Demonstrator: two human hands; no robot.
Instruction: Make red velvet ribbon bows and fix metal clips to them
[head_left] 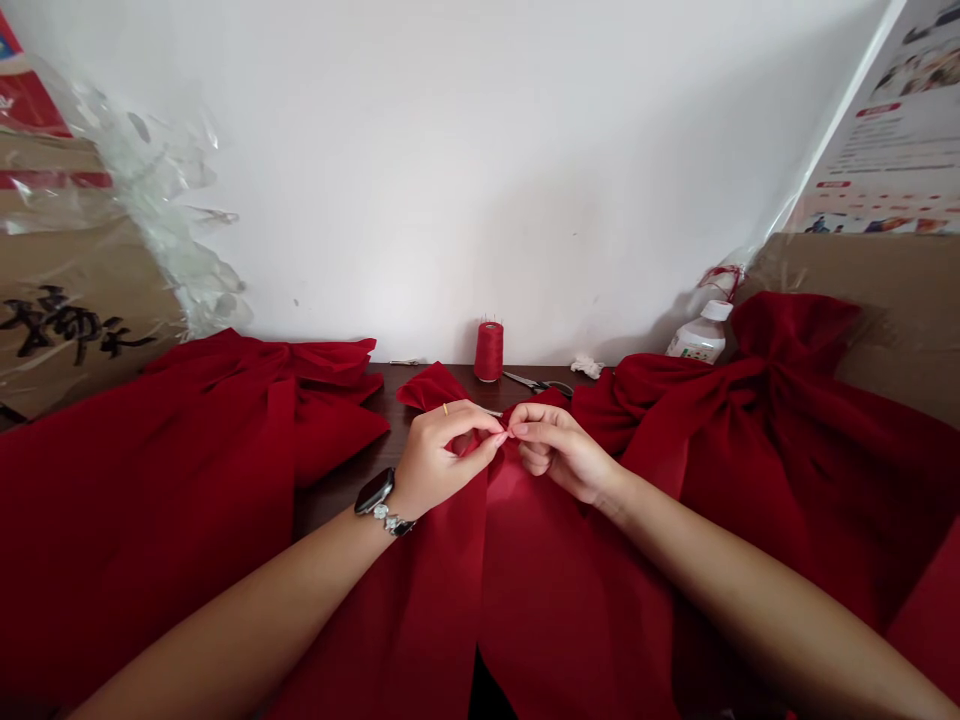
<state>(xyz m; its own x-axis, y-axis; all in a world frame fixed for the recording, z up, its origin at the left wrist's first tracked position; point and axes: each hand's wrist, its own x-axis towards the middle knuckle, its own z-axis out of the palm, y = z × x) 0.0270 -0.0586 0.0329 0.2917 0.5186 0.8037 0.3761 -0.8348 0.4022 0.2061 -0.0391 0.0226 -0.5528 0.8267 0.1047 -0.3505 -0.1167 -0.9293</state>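
At the centre, my left hand (457, 440) and my right hand (551, 445) meet fingertip to fingertip. Both are closed in a pinch; whatever lies between the fingertips is too small to make out. Directly beneath them hangs gathered red cloth (547, 560), its upper end (435, 387) showing just behind my left hand. A thin pale sliver shows near the left fingertips, its kind unclear. Behind the hands stands a cone of red thread (489, 352) with several pins or needles sticking up from its top. Scissors (538, 384) lie just right of the cone.
More red cloth is heaped at the left (187, 480) and, knotted, at the right (772, 400). A white bottle (701, 333) stands by the wall, near a crumpled white scrap (586, 367). Cardboard boxes (67, 240) flank the dark table (322, 505). A small metal item (409, 362) lies at the back.
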